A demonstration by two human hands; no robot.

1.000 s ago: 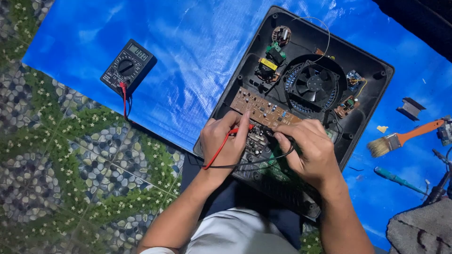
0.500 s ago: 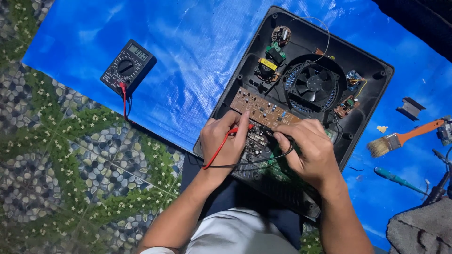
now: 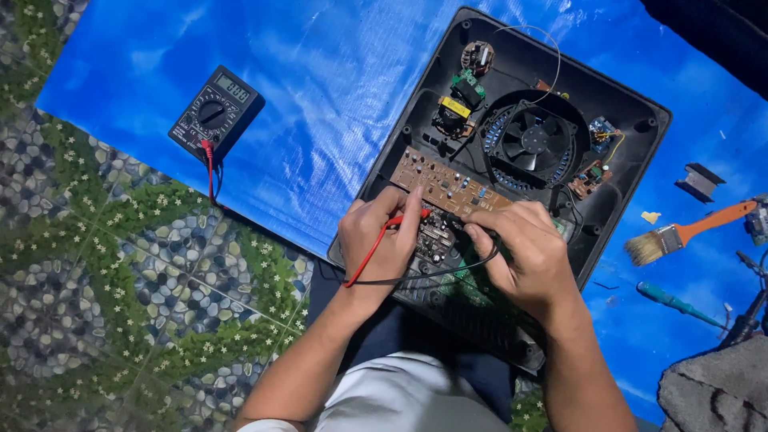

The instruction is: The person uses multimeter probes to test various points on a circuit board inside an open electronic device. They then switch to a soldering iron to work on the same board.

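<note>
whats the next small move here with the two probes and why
Probably a glance at the multimeter: the left hand presses the red probe and the right hand the black probe onto the board area below the brown circuit board, so both leads seem placed.

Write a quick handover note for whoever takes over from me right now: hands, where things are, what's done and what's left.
Left hand holds the red probe, tip down near the brown circuit board.
Right hand holds the black probe lead at the same board.
The board sits in the opened black appliance case, beside its fan.
The multimeter lies to the left on the blue tarp, red lead plugged in.
Paintbrush and screwdriver lie to the right.
Done: case open, both probes at the board.
Left: probing appears under way; the reading is too small to tell.
</note>
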